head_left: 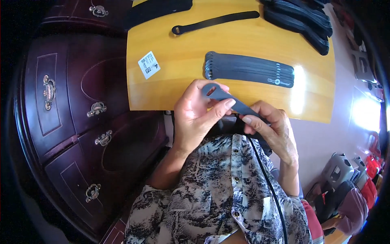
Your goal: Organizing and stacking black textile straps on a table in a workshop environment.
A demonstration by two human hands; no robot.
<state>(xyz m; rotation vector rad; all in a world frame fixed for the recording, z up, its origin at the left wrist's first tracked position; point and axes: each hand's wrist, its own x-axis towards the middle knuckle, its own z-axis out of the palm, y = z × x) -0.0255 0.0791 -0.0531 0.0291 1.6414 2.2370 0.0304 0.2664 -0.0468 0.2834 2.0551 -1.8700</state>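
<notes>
A dark grey strap (pixel 240 106) with a rounded, slotted end is held between my two hands at the table's near edge. My left hand (pixel 193 112) pinches it just below the slotted end, thumb on top. Further along its length, my right hand (pixel 274 129) grips the strap between thumb and fingers, hiding its other end. Just beyond my hands, a fanned stack of similar straps (pixel 248 67) lies on the yellow table (pixel 172 91), slotted ends to the left. Farther back lies one single black strap (pixel 221 22), its slotted end also to the left.
Black straps (pixel 298 20) are heaped at the table's far right, and another black bundle (pixel 158 11) lies at the far left. A white printed label (pixel 149 65) sits on the left side. Dark wooden drawers (pixel 97 107) stand left of the table. Grey plastic stools (pixel 340 167) are at right.
</notes>
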